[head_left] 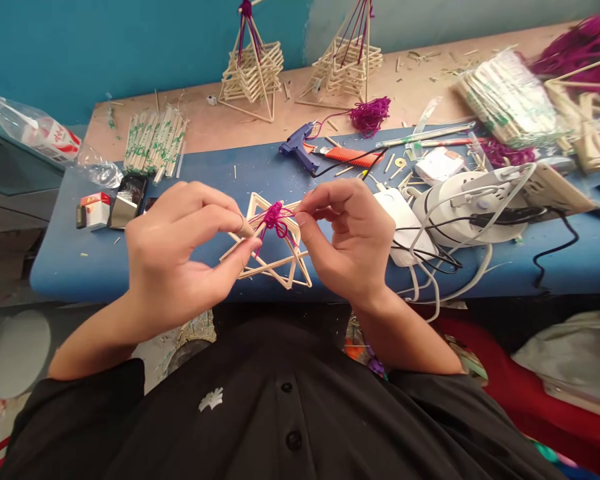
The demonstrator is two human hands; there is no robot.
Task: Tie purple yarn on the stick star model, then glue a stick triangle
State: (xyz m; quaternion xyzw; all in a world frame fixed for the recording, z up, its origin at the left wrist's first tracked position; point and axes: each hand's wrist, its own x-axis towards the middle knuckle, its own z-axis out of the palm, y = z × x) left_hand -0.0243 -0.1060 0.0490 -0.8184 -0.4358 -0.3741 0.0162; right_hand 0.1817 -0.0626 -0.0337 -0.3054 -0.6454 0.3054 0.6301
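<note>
Pinching a pale wooden stick frame [273, 257] above the blue table [220, 167], left hand [180, 257] fingers clamped on one stick, right hand [347, 237] fingers closed on the magenta yarn knot [275, 217]. Crowded behind by a blue glue gun [298, 147], white cabled devices [460, 207], two stacked stick towers [253, 67].

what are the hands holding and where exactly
Both hold a stick frame wound with purple yarn. The left hand pinches a stick by the knot; the right hand pinches the yarn strand beside it.
</note>
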